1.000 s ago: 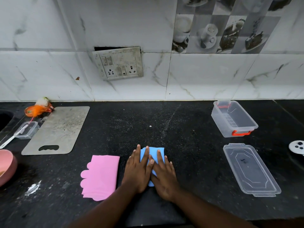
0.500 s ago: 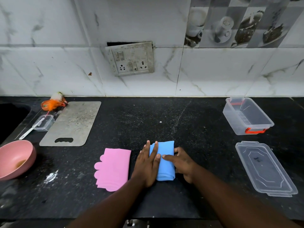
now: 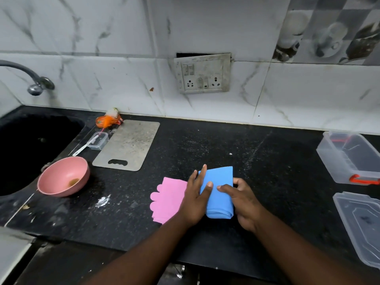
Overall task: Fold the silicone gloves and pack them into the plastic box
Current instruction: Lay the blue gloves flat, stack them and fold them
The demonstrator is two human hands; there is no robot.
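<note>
A folded blue silicone glove [image 3: 220,194] lies on the black counter near the front edge. My left hand [image 3: 195,199] rests flat on its left side, fingers spread. My right hand [image 3: 241,200] grips its right edge, thumb behind and index finger on top. A pink silicone glove [image 3: 166,199] lies flat just to the left, partly under my left hand, its fingertips pointing left. The clear plastic box [image 3: 349,157] with orange clips stands open at the far right. Its clear lid [image 3: 362,225] lies in front of it.
A pink bowl [image 3: 63,176] sits beside the black sink [image 3: 30,149] at the left. Behind it are a metal cutting board [image 3: 128,145], a small clear container [image 3: 98,140] and an orange scrubber [image 3: 108,120]. A tap [image 3: 26,76] and a socket panel [image 3: 203,74] are on the tiled wall.
My right hand slid off the top of the blue glove to its right edge and took hold of it. The view swung left, bringing the sink and tap into sight.
</note>
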